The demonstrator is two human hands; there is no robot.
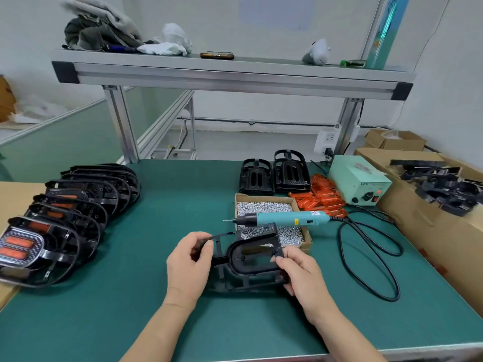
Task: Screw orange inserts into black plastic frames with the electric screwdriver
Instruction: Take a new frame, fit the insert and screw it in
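Note:
A black plastic frame point(248, 259) is held just above the green mat in the middle of the table. My left hand point(188, 259) grips its left end, fingers curled round the thin rim. My right hand point(300, 273) pinches its right edge. The teal electric screwdriver point(285, 218) lies across a cardboard box of silver screws point(264, 207), tip pointing left, just beyond the frame. Loose orange inserts point(324, 197) are piled to the right of that box.
A row of black frames with orange inserts point(70, 218) lies overlapped at the left. Two black frames point(274, 173) stand at the back. A green power unit point(360, 181) and its looped black cable point(371, 257) sit at the right, beside a carton of black parts point(444, 186).

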